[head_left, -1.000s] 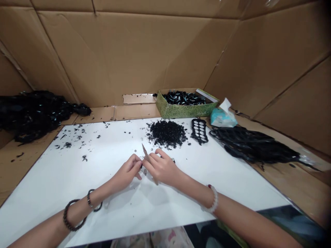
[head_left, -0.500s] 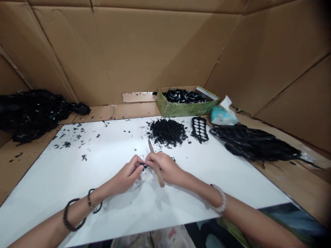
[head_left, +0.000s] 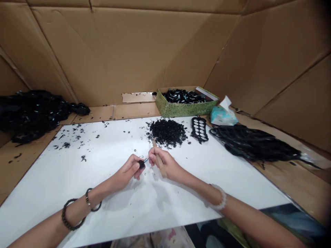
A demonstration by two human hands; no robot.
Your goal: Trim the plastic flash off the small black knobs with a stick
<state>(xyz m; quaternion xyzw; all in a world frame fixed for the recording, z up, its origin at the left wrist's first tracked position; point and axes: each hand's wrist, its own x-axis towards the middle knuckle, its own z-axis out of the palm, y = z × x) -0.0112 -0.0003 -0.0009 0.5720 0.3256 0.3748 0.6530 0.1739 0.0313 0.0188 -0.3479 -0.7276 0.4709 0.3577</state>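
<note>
My left hand [head_left: 127, 173] pinches a small black part [head_left: 141, 164] between thumb and fingers. From its right side a short shiny metal pin [head_left: 146, 160] points up toward the other hand. Across from it, my right hand [head_left: 167, 163] is closed around a thin wooden stick [head_left: 162, 169], which slants from the palm up past the fingers. The right fingertips are close to the pin; whether they touch it or hold something tiny I cannot tell. Beyond both hands lies a pile of tiny black rings [head_left: 168, 132] on the white board [head_left: 108, 213].
A green box [head_left: 184, 111] filled with black parts with metal pins stands at the back. Right of the pile lie a black holed sheet [head_left: 199, 130], a tissue pack [head_left: 223, 116] and a black bundle [head_left: 256, 143]. A black plastic bag [head_left: 33, 113] sits left; cardboard walls [head_left: 134, 48] surround the board.
My right hand has drawn slightly up and away from the left, carrying the wooden stick. My left hand has turned the black part, so its metal pin now shows between the hands.
</note>
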